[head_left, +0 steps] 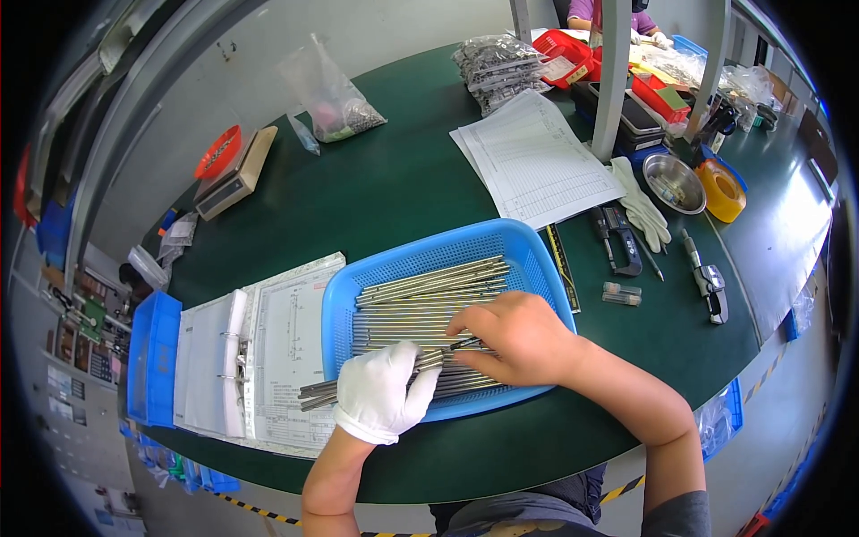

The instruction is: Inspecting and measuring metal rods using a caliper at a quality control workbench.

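A blue perforated plastic basket (528, 242) stands on the green table in front of me, with many thin metal rods (429, 313) lying lengthwise in it. My left hand (380, 389), in a white glove, is closed round a small bundle of metal rods (318, 395) over the basket's near left edge. Their ends stick out to the left of the glove. My bare right hand (523, 345) pinches a small, slim dark piece (465, 344) at the right ends of the held rods. Its exact kind is too small to make out.
An open ring binder (242, 358) and a blue bin (154, 358) lie left. Paper sheets (537, 157), a white glove (640, 206), a micrometer (617, 242), another micrometer (707, 277) and a metal bowl (674, 183) lie right. A scale (234, 174) stands far left. A co-worker (617, 18) sits behind posts.
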Tool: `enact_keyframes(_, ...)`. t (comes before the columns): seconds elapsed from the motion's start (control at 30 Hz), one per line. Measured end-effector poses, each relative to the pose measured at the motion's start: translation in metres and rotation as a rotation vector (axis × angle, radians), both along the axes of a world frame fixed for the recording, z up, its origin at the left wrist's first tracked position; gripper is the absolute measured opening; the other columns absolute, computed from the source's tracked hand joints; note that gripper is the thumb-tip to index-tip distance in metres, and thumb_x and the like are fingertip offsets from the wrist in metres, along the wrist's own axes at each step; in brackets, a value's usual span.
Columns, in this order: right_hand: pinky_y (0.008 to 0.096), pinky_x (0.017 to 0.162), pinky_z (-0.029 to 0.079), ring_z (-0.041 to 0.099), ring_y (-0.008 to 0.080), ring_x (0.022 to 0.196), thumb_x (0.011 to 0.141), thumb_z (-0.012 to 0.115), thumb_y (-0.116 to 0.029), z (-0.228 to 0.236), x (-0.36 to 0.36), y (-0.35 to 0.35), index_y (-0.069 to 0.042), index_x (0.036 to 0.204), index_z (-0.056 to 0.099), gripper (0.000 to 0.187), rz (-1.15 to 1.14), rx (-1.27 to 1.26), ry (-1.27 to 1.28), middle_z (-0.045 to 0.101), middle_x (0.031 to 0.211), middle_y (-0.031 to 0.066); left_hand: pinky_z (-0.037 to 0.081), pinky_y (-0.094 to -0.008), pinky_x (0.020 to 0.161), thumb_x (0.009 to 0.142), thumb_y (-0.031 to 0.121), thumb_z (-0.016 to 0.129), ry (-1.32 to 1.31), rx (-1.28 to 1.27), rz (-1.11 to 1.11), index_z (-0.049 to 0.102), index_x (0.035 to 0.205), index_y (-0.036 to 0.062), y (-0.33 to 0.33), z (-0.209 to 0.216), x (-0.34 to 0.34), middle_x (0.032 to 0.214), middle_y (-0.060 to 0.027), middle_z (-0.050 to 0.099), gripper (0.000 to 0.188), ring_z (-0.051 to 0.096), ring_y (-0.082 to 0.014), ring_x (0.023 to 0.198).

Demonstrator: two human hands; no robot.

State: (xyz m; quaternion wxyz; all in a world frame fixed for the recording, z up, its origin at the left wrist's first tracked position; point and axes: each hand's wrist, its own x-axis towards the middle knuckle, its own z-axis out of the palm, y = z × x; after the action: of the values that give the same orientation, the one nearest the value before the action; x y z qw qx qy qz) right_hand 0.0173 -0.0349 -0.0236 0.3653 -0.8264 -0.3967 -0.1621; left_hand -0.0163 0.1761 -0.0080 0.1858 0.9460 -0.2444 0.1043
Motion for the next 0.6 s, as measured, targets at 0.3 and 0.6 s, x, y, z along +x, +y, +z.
enact_keyframes(0.3,0.0394,0.057,0.045,0.057,0.0287,0.058,0.08,0.067,-0.021,-0.0009,0.0003,-0.0018,-0.008,0.084,0.06,0.015,0.014,0.052,0.014,0.061,0.069,0.0067,0.046,-0.0395,0.048,0.079,0.027,0.065,-0.081,0.006,-0.049,0.057,0.077,0.0057,0.0019,-0.0044,0.0018,0.062,-0.0111,0.059,0.023,0.059,-0.0307,0.053)
enact_keyframes(0.6,0.0399,0.058,0.045,0.057,0.0304,0.059,0.08,0.067,-0.019,-0.0055,0.0008,0.0002,-0.008,0.084,0.06,0.015,0.016,0.075,0.046,0.061,0.069,0.0072,0.046,-0.0383,0.047,0.079,0.026,0.065,-0.046,0.034,-0.047,0.056,0.076,0.0059,0.0021,-0.0042,0.0022,0.06,-0.0103,0.058,0.023,0.059,-0.03,0.052)
